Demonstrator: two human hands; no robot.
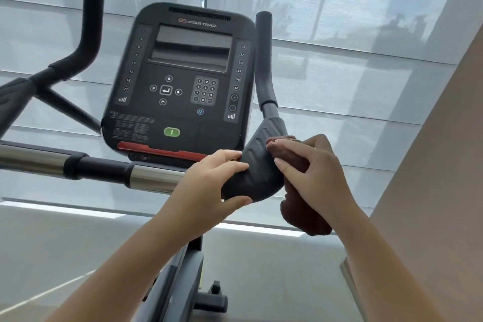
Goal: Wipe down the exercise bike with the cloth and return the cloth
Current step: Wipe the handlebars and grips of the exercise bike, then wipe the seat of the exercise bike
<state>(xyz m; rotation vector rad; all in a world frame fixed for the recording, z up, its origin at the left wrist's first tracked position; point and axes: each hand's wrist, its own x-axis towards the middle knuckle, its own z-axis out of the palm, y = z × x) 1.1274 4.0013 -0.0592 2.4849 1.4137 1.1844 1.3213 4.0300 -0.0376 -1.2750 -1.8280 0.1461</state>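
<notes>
Fingers (pixel 290 168) of the right hand (pixel 316 175) curl round a bunched brown cloth (pixel 305 219) and press it against the outer side of the ribbed grip pad (pixel 257 165). A loose end of the cloth hangs just below that pad. On the pad's inner side, the left hand (pixel 209 185) grips it, fingers over the top and thumb hooked under the lower edge, as if to steady it. Both forearms reach up and forward to the pad from below, with the right wrist bent inward across the cloth.

By my reading the wipe is mid-way: the cloth is on the exercise bike (pixel 183 269) and working this one pad. No surface shows whether it has been wiped, so I cannot tell how much is done. Returning the cloth is not yet done, and its home is not in view.

Left of the pad runs a chrome crossbar (pixel 146 178). Just beyond and above the pad stands the console (pixel 183 81), untouched by either hand. Straight above the pad rises the right handlebar upright (pixel 264 60); well to its left is the other horn (pixel 88 29). Behind the pad hang pale window blinds (pixel 366 60).
</notes>
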